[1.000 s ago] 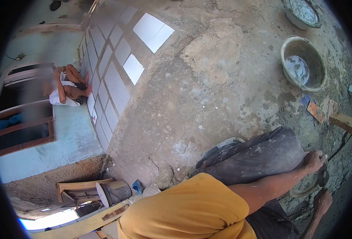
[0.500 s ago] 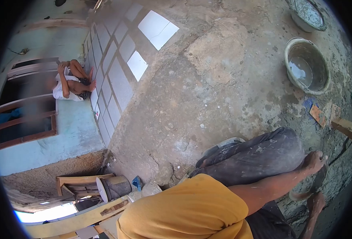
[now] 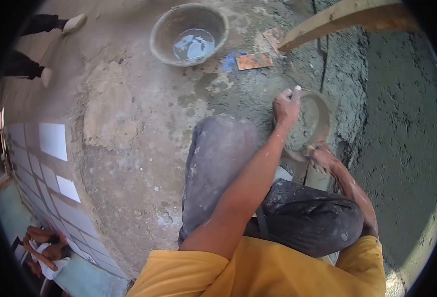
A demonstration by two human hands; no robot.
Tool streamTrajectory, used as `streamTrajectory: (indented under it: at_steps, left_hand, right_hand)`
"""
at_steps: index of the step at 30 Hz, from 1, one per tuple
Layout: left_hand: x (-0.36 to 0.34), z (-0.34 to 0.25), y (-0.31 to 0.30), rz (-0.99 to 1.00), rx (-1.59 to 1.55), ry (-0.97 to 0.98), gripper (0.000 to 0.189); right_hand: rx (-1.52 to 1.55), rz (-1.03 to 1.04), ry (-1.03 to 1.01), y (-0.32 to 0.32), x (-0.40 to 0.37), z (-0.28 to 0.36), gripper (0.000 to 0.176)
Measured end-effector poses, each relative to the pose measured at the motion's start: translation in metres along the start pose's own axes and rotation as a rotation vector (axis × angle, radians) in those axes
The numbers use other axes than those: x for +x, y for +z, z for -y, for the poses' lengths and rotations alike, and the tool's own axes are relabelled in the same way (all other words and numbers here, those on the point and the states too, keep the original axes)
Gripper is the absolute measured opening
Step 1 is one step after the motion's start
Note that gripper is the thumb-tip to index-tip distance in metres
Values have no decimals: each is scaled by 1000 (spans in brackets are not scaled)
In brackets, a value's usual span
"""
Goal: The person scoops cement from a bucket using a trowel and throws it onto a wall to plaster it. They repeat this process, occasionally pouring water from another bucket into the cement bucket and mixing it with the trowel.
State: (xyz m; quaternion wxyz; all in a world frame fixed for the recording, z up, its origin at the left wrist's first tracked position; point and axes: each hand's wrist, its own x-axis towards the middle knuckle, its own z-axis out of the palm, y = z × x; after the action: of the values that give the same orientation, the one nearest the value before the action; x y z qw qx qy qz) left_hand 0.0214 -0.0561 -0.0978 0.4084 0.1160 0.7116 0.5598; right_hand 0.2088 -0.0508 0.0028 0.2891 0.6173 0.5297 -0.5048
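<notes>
- Left hand [image 3: 286, 108]: fingers curled in tight at the left rim of the round container [image 3: 322, 118].
- Round container: beyond the bent knees [image 3: 226, 143], between both hands, grey material inside.
- Right hand [image 3: 323, 158]: fingers bent at the near rim; small pale thing [image 3: 309, 148] at the fingertips. Can't tell what it is, or how firm the grip.
- Surroundings, left to right: seated person [image 3: 46, 252], lower left.
- Dark trouser legs [image 3: 43, 24] of someone else, upper left, light shoes.
- White tiles [image 3: 52, 141], laid in rows.
- Bucket [image 3: 162, 42], top centre, some liquid inside.
- Orange-brown board [image 3: 254, 61], just right of bucket.
- Wooden beam [image 3: 339, 22], upper right.
- Wet cement [image 3: 401, 128], far right.
</notes>
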Motion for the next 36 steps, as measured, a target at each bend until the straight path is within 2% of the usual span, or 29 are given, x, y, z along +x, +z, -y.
streamTrajectory:
  at_steps: [2,4,7,10,13,15,17,19,21,22,25,26,29,31,32,33,36]
  left_hand:
    - [11,20,10,46,-68,-36,57]
    - [18,29,15,56,-100,-74,57]
    - [25,29,14,63,-222,-109,55]
    - [20,21,11,78,-255,-159,54]
    - [24,25,11,83,-218,-157,55]
    - [25,32,15,76,-192,-138,56]
    - [29,4,18,35,-203,-120,57]
    - [3,15,1,39,-179,-192,58]
    - [16,11,7,94,-222,-204,59]
    - [16,14,10,59,-145,-158,58]
    - [15,15,13,84,-164,-177,59]
    - [11,17,13,99,-178,-193,59]
    - [30,12,15,119,-222,-167,58]
    - [23,28,9,138,-219,-160,57]
    - [20,24,8,149,-264,-220,56]
    - [19,17,11,144,-259,-227,56]
    - [14,9,10,129,-263,-248,54]
  right_hand:
    - [194,21,-16,-9,-9,-2,28]
    - [131,-12,-13,-23,-29,4,27]
    - [-306,-279,-353,-55,-51,-11,24]
    - [-757,-542,-316,-88,-81,21,25]
    - [-960,-500,-262,-76,-32,38,26]
    - [-1017,-407,-333,-32,23,36,23]
    - [-1102,-377,-457,-35,4,49,23]
    - [-1114,-328,-503,-22,-31,42,21]
    - [-1121,-434,-506,-57,-61,49,20]
    - [-1103,-484,-470,-66,-72,57,20]
    - [-1089,-535,-391,-67,-35,48,19]
    - [-1069,-517,-351,-46,1,33,20]
    - [-1169,-392,-588,-11,-1,39,17]
    - [-1133,-419,-602,-19,-23,22,15]
    - [-1128,-417,-579,-36,-57,39,14]
    - [-1145,-438,-570,-57,-80,55,13]
    - [-1092,-688,-523,-85,-108,53,13]
